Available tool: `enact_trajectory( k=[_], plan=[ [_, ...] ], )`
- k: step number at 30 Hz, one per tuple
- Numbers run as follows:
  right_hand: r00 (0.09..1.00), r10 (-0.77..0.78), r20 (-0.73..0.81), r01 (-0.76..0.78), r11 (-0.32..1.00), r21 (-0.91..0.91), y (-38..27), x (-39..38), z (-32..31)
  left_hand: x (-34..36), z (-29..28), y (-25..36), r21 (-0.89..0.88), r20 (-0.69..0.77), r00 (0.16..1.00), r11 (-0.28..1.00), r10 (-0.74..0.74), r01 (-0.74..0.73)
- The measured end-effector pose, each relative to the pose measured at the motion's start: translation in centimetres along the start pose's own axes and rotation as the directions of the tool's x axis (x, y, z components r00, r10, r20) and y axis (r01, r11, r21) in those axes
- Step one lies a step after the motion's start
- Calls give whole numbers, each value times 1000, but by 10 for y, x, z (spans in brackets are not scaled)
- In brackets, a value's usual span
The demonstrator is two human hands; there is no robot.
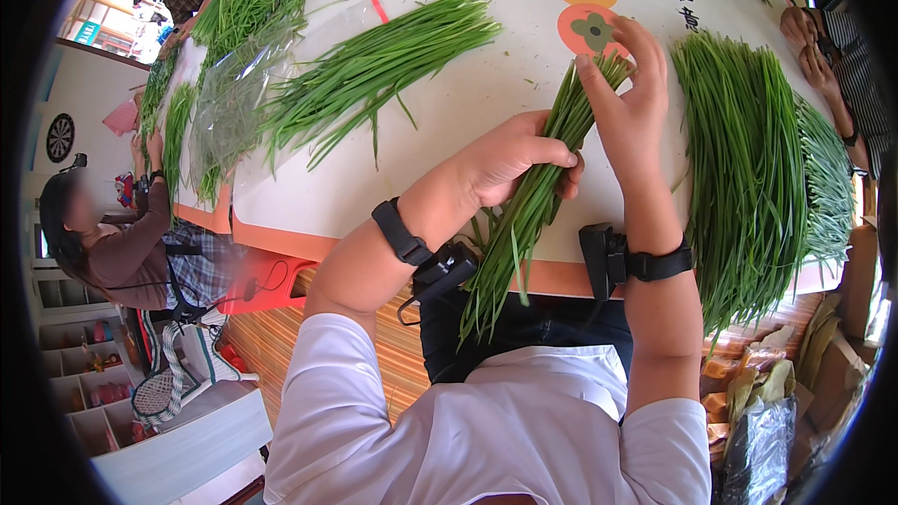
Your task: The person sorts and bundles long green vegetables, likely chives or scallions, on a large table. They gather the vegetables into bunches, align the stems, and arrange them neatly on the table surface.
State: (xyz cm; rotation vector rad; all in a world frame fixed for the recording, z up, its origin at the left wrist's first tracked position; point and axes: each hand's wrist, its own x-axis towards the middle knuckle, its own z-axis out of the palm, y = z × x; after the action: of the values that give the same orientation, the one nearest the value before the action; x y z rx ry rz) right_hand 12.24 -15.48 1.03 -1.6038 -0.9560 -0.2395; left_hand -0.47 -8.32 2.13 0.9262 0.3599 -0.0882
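Note:
My left hand (pixel 513 161) is closed around the middle of a bunch of long green chives (pixel 524 224), which hangs over the table's front edge toward my lap. My right hand (pixel 629 103) pinches the bunch's upper end with thumb and fingers. A black band with a small device sits on each of my wrists. The bunch lies slanted over a cream table (pixel 486 93). To its right spreads a large pile of chives (pixel 748 168), apart from my hands.
Another loose chive pile (pixel 374 70) lies left of centre beside a clear plastic sheet (pixel 238 93). More piles lie at the far left. A seated person (pixel 122 243) is at the left, another person's hands (pixel 809 42) at the right edge. Bags (pixel 762 411) sit lower right.

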Motion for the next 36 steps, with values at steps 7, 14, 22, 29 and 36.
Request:
enact_trajectory(
  k=[7, 14, 22, 29, 36],
  plan=[
    [919, 330, 217, -373, 906, 200, -18, -4, -6, 1, -5, 1, 10, 44, 999, 1000, -2, 2],
    [986, 143, 80, -160, 946, 281, 0, -5, 5, 2, -3, 2, -3, 50, 999, 1000, 8, -8],
    [890, 227, 396, -330, 919, 215, -17, -2, -7, 0, -3, 2, 31, 6, 1000, 999, 15, -15],
    [805, 255, 535, -438, 864, 248, -19, 1, -15, 1, -5, 1, 44, -11, 1000, 999, 8, -8],
    [780, 272, 563, -489, 826, 279, -26, 3, -18, 2, -8, -1, 45, -8, 999, 999, 31, -30]
  ],
)
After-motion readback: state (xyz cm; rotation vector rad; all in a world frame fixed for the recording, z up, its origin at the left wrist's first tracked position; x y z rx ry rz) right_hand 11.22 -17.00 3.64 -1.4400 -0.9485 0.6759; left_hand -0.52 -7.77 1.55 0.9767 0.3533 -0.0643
